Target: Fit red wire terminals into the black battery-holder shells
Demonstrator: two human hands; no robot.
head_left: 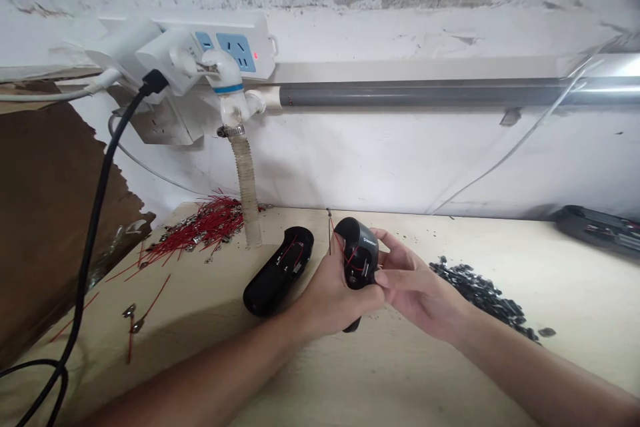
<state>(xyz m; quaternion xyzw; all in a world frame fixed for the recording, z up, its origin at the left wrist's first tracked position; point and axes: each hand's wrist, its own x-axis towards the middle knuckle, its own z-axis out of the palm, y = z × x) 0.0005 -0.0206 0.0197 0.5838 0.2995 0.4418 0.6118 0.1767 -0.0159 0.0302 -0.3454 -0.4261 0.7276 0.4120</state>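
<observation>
Head view: the left hand (325, 287) curls closed around a black plastic handheld housing (359, 253) threaded with thin red wires, while the right hand (415, 283) pinches its side, though the fingers seem to hide exactly what they grip. A second black housing (278, 271) lies just beside them on the worktop (450, 240), near a heap of red wires (205, 223) and black scraps (475, 293).

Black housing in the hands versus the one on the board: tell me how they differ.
The held housing stands upright in the left hand; the lying housing lies on the board. The held housing shows a white logo, the lying housing none visible. Both are black, with red wires.
</observation>
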